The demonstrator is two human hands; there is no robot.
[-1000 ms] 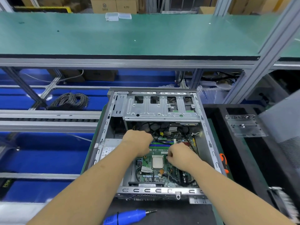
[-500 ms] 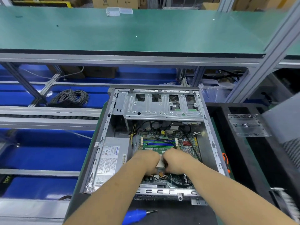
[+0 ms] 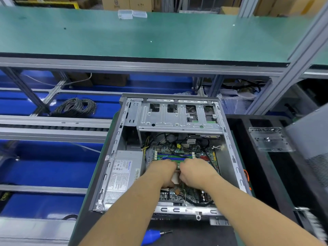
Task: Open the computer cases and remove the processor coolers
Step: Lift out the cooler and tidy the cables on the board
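Both our hands, left hand (image 3: 164,172) and right hand (image 3: 194,172), have dropped from the memory slots (image 3: 174,157) onto the bare processor (image 3: 175,178), fingers curled there; grip unclear, cooler apparently already out.

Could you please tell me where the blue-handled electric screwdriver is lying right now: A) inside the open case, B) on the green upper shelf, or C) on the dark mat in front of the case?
C: the blue-handled electric screwdriver lies on the dark mat, nearer the camera than the open grey metal computer case.

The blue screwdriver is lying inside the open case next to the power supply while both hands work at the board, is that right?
Not quite. The head view shows the blue screwdriver outside the case, in front of its near edge. The rest holds: both hands, left and right, are at the board.
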